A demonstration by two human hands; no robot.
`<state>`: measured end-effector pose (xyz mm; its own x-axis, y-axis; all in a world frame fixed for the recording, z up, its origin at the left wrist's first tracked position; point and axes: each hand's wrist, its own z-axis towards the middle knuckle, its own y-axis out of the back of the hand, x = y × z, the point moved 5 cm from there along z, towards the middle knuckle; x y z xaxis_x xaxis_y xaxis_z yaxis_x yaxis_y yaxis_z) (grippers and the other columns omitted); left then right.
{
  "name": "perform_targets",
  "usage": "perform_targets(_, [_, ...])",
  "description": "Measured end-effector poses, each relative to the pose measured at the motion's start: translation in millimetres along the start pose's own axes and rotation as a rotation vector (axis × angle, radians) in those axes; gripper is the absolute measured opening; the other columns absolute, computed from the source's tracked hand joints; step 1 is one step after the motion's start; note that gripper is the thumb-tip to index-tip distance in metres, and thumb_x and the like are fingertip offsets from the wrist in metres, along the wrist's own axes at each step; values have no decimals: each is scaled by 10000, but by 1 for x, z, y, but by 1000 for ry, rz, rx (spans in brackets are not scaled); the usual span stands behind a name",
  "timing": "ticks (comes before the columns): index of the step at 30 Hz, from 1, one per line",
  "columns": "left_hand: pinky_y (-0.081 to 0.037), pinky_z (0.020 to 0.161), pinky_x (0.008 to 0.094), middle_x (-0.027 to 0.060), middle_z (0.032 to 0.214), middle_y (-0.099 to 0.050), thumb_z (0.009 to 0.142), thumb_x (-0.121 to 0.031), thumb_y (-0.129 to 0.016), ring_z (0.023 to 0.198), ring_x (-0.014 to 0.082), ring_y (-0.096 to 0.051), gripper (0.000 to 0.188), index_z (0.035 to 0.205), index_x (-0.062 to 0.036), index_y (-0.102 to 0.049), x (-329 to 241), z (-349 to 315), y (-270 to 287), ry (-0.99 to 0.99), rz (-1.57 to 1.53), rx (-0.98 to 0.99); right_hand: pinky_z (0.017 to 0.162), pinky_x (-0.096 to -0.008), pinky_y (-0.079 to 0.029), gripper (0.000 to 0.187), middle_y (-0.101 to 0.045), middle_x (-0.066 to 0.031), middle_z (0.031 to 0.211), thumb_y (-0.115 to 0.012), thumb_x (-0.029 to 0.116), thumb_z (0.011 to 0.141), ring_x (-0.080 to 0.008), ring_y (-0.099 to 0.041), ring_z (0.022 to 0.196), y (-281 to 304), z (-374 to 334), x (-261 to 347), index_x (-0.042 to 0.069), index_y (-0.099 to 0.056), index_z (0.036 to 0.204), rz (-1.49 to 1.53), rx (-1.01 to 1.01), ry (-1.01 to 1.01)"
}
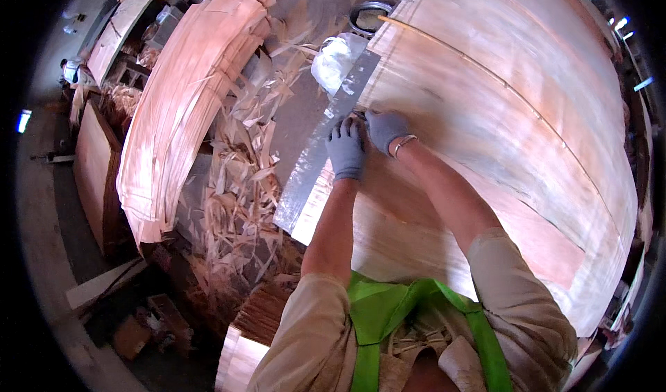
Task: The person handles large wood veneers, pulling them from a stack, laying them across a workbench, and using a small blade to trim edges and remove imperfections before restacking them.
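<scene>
A wide stack of pale pinkish wood veneer sheets (430,80) spreads under my arms. Along its left edge lies a long flat metal straightedge (305,184), grey and spotted with white. My left hand (345,149), in a grey glove, presses down on the straightedge with its fingers stretched out. Just right of it, my right hand (388,130), also gloved, is closed beside the straightedge. A small dark end shows at its fingertips, but the rest of what it grips is hidden.
A thin curved wooden stick (499,80) lies across the veneer. Wood shavings (243,177) litter the floor at left, beside another veneer stack (187,94). Beyond the straightedge are a white plastic bag (333,62) and a round metal basin (370,7). A board stack (97,173) stands farther left.
</scene>
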<state>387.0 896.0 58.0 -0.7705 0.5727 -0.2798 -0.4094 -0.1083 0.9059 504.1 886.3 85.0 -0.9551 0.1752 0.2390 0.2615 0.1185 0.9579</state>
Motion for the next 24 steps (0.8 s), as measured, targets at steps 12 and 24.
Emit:
perform_targets(12, [-340, 962, 460, 51, 1326, -495, 797, -206, -509, 1208, 289, -441, 444, 1235, -140, -545, -9, 2, 7, -59, 62, 24, 729, -494, -499, 253, -656, -209, 885, -410, 185, 886, -383, -641, 825, -17, -29, -50, 27, -587, 975, 70, 68, -126])
perform_targets(24, [-342, 958, 508, 131, 1345, -458, 832, -231, -510, 1214, 337, -419, 458, 1271, -104, -490, -25, -2, 16, -94, 96, 30, 708, -478, -503, 247, -665, -173, 909, -459, 219, 887, -346, -640, 859, 23, -181, -145, 56, -636, 941, -8, 76, -339])
